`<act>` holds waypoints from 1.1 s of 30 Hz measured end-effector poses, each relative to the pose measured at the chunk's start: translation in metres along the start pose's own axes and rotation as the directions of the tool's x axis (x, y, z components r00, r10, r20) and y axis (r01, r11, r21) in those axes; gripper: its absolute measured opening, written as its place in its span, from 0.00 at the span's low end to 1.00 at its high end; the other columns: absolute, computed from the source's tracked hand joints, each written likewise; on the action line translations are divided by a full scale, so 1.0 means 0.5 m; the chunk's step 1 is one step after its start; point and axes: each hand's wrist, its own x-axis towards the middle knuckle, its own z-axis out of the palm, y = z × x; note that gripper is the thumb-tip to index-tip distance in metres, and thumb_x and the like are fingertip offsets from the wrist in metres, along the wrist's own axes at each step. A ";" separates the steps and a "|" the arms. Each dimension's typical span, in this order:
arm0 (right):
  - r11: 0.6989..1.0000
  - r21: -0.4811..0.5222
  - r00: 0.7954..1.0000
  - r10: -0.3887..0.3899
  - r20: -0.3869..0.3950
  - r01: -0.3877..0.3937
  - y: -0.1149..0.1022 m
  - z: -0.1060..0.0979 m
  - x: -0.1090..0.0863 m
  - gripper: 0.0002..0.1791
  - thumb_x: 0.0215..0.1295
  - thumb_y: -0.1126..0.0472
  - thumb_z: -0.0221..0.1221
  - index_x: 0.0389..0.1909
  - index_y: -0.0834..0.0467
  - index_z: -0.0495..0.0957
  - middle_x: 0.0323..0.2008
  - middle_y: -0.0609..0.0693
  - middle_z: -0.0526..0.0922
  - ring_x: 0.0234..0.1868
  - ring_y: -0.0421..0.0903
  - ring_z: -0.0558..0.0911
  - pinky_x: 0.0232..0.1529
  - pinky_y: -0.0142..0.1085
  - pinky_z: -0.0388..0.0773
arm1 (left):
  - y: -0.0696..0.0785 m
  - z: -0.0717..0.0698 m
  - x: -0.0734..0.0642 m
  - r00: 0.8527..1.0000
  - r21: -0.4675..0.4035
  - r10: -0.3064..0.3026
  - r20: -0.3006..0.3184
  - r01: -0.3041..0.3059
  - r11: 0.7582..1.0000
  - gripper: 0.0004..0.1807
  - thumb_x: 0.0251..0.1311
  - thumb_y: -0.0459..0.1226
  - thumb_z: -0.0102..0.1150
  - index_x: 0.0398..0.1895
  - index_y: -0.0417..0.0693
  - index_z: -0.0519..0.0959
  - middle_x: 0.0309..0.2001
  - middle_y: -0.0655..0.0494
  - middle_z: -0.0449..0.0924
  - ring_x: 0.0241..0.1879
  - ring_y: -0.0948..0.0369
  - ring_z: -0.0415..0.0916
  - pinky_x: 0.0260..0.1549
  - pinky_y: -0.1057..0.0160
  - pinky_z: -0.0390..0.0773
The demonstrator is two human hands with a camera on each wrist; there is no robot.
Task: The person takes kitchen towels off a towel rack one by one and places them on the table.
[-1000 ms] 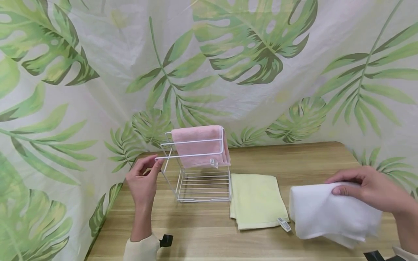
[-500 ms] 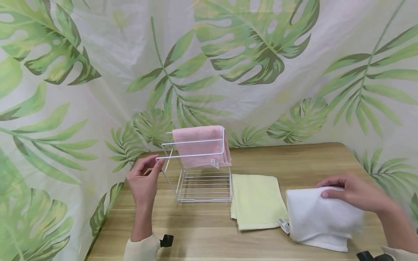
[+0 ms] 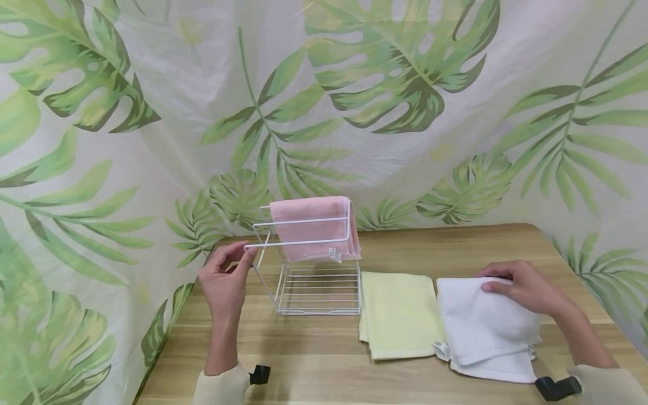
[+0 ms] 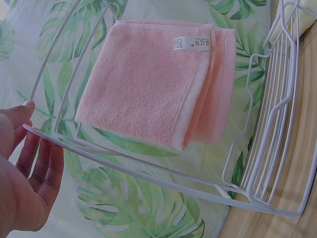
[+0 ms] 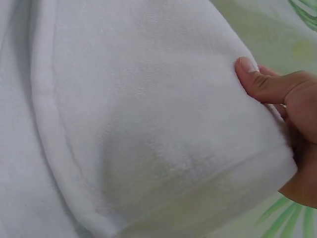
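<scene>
ok so going off the head view, clock centred on the white wire rack with 12 at the leafy backdrop; the rack stands upright on the wooden table; the left hand is out at 9 and pinches the near corner of its top frame between thumb and fingers, which the left wrist view shows pretty clearly; a pink cloth hangs folded over the top of the rack, little white tag down at the cloth's 4 or 5 o'clock corner

folded yellow cloth lies on the table just beside the rack at 4 o'clock; its printed label pokes out of the cloth's 4 o'clock corner, right by the white cloth; that white one sits at 3 o'clock from the yellow; can't tell if those 2 cloths actually touch

the right hand grips the white cloth's edge at about 1 o'clock, thumb on top; lower layers look fanned out at 5 or 6; can't tell how much of it rests on the wood; both arms have cream sleeves
</scene>
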 end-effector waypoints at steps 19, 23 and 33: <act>0.997 0.010 0.996 0.078 0.044 -0.079 0.081 0.056 0.056 0.07 0.71 0.63 0.70 0.46 0.59 0.90 0.43 0.53 0.93 0.40 0.28 0.82 0.39 0.28 0.81 | 0.000 0.000 -0.001 1.000 0.003 -0.005 0.010 0.005 1.000 0.12 0.60 0.30 0.78 0.44 0.32 0.89 0.34 0.65 0.87 0.33 0.69 0.86 0.31 0.76 0.87; 0.993 0.027 0.991 0.115 0.073 -0.117 0.093 0.065 0.063 0.09 0.71 0.63 0.70 0.48 0.60 0.90 0.44 0.55 0.93 0.39 0.31 0.81 0.39 0.28 0.80 | 0.000 0.000 -0.001 1.000 0.007 -0.003 0.009 0.003 1.000 0.11 0.61 0.31 0.78 0.44 0.34 0.90 0.34 0.64 0.87 0.33 0.68 0.86 0.31 0.75 0.87; 0.979 0.050 0.977 0.192 0.097 -0.197 0.127 0.087 0.065 0.12 0.72 0.62 0.69 0.50 0.64 0.88 0.45 0.57 0.92 0.39 0.33 0.81 0.38 0.29 0.79 | 0.000 -0.002 -0.002 1.000 0.018 -0.019 0.003 0.019 1.000 0.10 0.61 0.31 0.78 0.44 0.36 0.90 0.34 0.64 0.87 0.33 0.68 0.86 0.32 0.75 0.87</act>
